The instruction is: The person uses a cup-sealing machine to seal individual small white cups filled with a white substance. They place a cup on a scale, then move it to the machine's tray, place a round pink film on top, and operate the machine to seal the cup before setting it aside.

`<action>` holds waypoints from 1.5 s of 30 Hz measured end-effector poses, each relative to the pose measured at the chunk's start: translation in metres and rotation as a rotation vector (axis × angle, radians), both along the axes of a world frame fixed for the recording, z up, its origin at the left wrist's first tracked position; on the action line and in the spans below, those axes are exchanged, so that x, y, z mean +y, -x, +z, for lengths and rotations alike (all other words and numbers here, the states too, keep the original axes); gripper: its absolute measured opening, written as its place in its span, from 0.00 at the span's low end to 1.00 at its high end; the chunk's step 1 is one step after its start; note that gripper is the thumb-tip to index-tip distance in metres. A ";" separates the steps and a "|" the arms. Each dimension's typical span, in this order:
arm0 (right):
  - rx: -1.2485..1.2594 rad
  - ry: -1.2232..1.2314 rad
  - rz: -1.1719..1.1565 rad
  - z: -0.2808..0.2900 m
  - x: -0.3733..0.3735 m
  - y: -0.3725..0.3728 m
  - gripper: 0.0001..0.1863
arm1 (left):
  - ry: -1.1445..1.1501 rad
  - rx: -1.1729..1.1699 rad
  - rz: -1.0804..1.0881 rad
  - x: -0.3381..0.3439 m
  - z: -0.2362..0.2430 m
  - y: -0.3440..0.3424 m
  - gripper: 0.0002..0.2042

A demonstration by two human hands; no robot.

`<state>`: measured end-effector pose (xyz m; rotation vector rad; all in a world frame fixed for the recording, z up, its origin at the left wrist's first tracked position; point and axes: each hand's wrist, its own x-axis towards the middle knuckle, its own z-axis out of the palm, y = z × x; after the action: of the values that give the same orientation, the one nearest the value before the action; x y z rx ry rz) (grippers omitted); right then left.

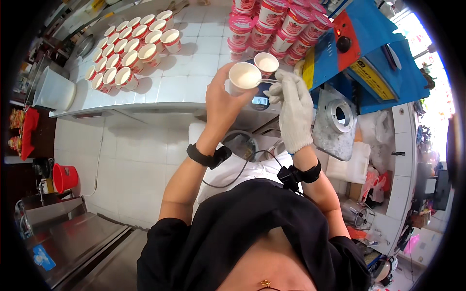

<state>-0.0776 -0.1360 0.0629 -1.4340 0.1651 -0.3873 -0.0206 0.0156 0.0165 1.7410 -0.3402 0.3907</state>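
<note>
From where I'm standing, the person's bare left hand (223, 97) is gripping an open paper cup (244, 76), thumb and fingers closing around its sides. White contents are showing inside, and the cup is sitting in that hand near the front edge of the tiled counter (187, 85), just behind the lit display of a digital scale (260, 101). The right hand (295, 104), wearing a pale knit glove, is pinching a slim spoon (273, 81) between its fingertips, and the spoon is pointing left to the cup's rim; I can't tell whether it is touching.

A second filled cup (266, 64) is standing just beyond, close to the held one. On the left of the counter, rows of open red-and-white cups (130, 59) are waiting. Pink-lidded cups (279, 26) are rising in stacks behind, and a blue machine (376, 24) with a red control panel (345, 36) is flanking them on the right.
</note>
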 end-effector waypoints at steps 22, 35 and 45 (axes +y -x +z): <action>-0.118 0.600 -0.339 -0.008 -0.026 -0.029 0.14 | -0.008 0.064 0.050 -0.011 -0.011 -0.041 0.35; -0.045 -0.089 -0.315 -0.026 -0.047 -0.044 0.14 | 0.009 -0.013 0.101 -0.013 -0.015 -0.039 0.30; -0.041 -0.788 -0.172 -0.028 -0.045 -0.048 0.14 | -0.024 0.055 0.066 -0.011 -0.016 -0.040 0.36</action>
<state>-0.0294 -0.1812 0.0350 -0.6358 0.3634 -0.4277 0.0198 0.0044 0.0001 1.7868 -0.2494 0.3870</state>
